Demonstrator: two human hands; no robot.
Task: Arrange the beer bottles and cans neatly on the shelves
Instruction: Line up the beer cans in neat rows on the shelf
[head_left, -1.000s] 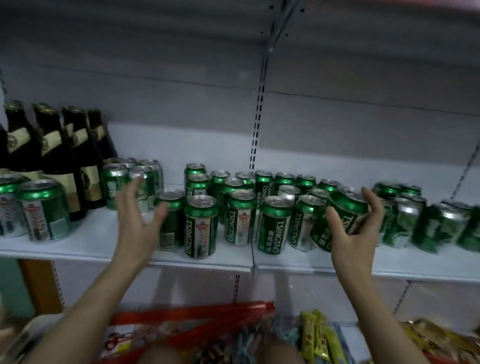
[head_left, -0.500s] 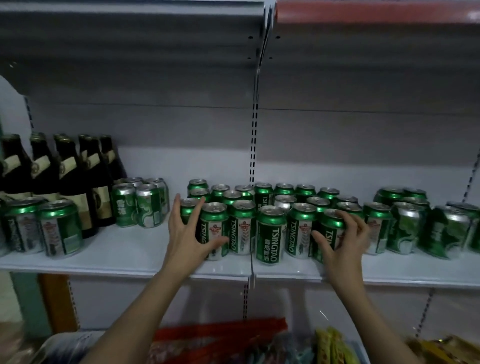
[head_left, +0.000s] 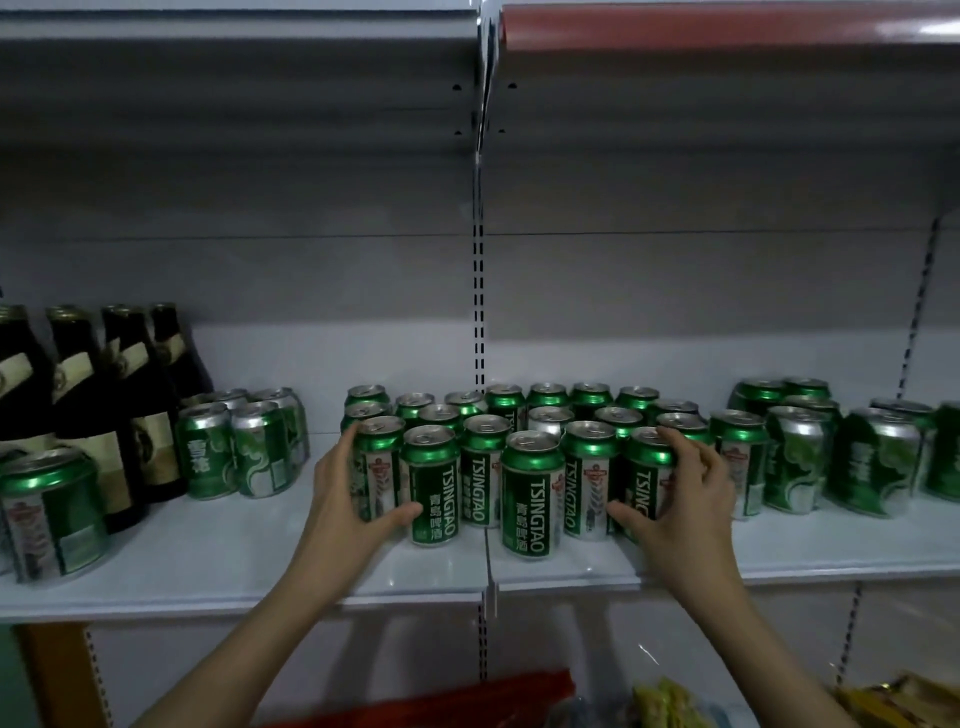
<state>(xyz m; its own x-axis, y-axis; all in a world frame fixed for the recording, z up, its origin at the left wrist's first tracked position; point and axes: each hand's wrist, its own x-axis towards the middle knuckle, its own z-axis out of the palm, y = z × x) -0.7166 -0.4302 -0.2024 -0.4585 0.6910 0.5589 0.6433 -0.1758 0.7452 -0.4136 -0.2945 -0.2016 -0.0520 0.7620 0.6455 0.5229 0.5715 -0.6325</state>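
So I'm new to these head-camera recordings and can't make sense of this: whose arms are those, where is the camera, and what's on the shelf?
The camera sits on a person's head and looks forward and down, so the two bare arms are that person's own. The left hand curls round the leftmost front can of a cluster of green Tsingtao cans; the right hand grips the rightmost front can. All stand upright on a white shelf. Dark beer bottles stand far left, with other green cans on either side. Snack packets lie below.
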